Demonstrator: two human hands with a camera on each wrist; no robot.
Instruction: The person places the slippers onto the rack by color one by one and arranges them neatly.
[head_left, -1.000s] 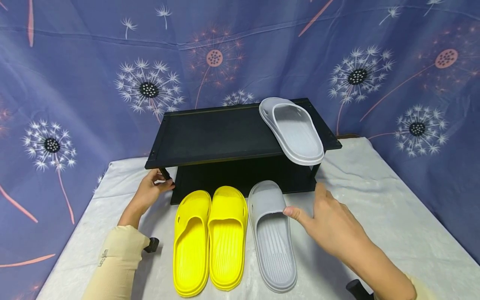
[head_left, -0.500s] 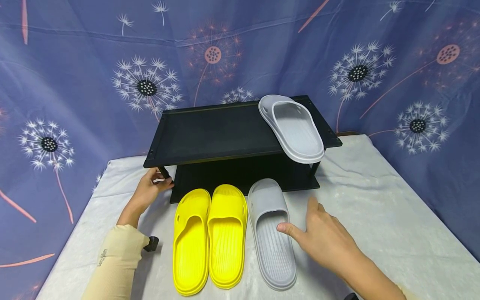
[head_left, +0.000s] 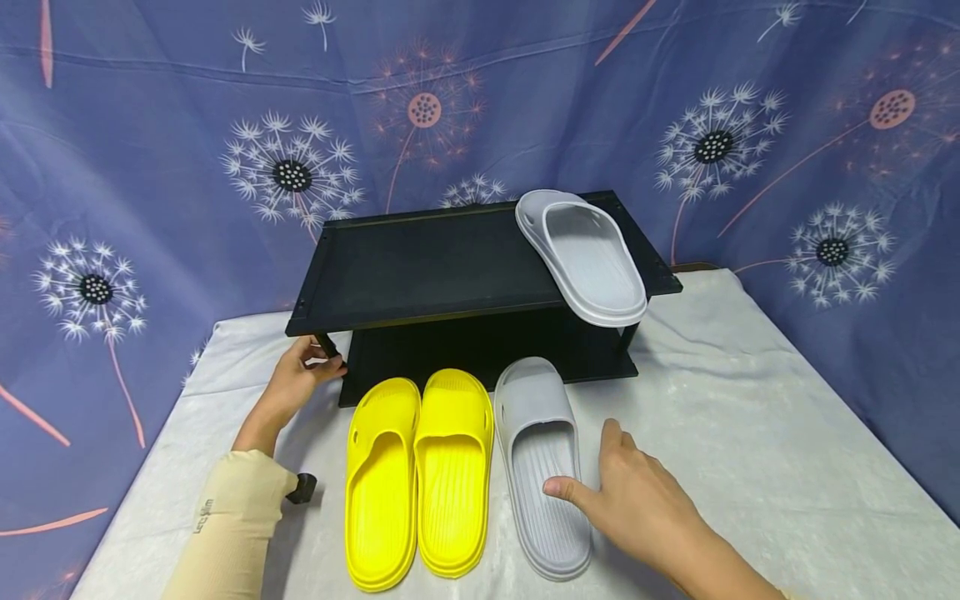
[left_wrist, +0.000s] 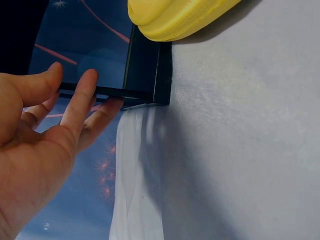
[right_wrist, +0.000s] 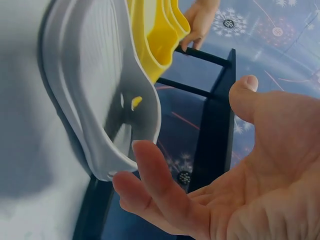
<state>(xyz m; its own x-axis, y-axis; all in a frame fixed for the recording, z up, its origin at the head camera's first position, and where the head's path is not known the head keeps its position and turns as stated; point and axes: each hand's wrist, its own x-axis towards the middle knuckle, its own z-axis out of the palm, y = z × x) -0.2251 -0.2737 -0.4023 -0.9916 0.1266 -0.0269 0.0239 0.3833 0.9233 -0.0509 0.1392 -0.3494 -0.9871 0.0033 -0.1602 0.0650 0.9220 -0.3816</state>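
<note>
My left hand (head_left: 292, 379) holds the left front leg of a black two-tier shoe rack (head_left: 427, 267); in the left wrist view my fingers (left_wrist: 86, 97) lie at the thin black bar. My right hand (head_left: 641, 500) is beside the right edge of a grey slipper (head_left: 543, 475), with its thumb above the slipper's footbed and its fingers apart. Nothing is in its grasp. A matching grey slipper (head_left: 592, 258) lies on the rack's top shelf at the right, its toe end jutting past the front edge.
Two yellow slippers (head_left: 453, 483) stand side by side left of the grey one, toes toward the rack. The table bears a pale cloth (head_left: 750, 450). A blue dandelion-print curtain (head_left: 487, 100) hangs behind. The rack's lower shelf (head_left: 450, 350) sits under the top one.
My right hand has drawn back toward me and slightly left, from near the rack's right front corner to beside the grey slipper. My left hand has stayed at the rack's leg.
</note>
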